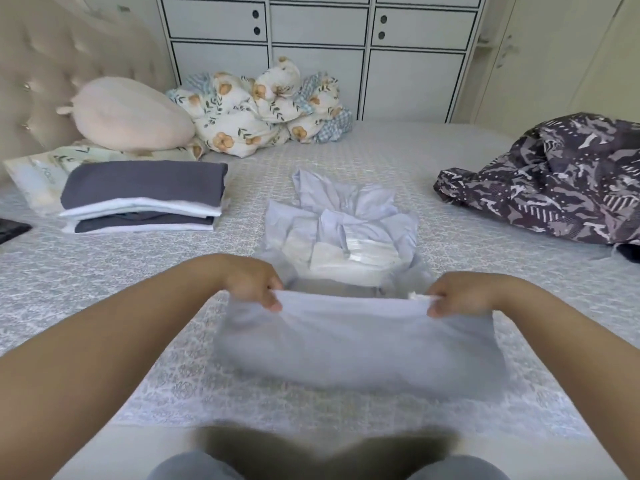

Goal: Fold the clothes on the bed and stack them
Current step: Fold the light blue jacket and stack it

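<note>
A pale lavender garment (356, 341) hangs stretched between my hands just above the bed (104, 268). My left hand (254, 284) pinches its upper left corner and my right hand (457, 296) pinches its upper right corner. The cloth is blurred from motion. Its far part lies crumpled on the bed (346, 220), with a white lining showing. At the left sits a stack of folded clothes (142, 199), dark grey and white layers. A dark patterned garment (554, 181) lies unfolded at the right.
A pink plush pillow (128, 116) and a bundled floral quilt (259, 112) sit at the head of the bed. White cabinets (318, 46) stand behind. A dark object (12, 228) lies at the left edge. The near edge of the bed is below my arms.
</note>
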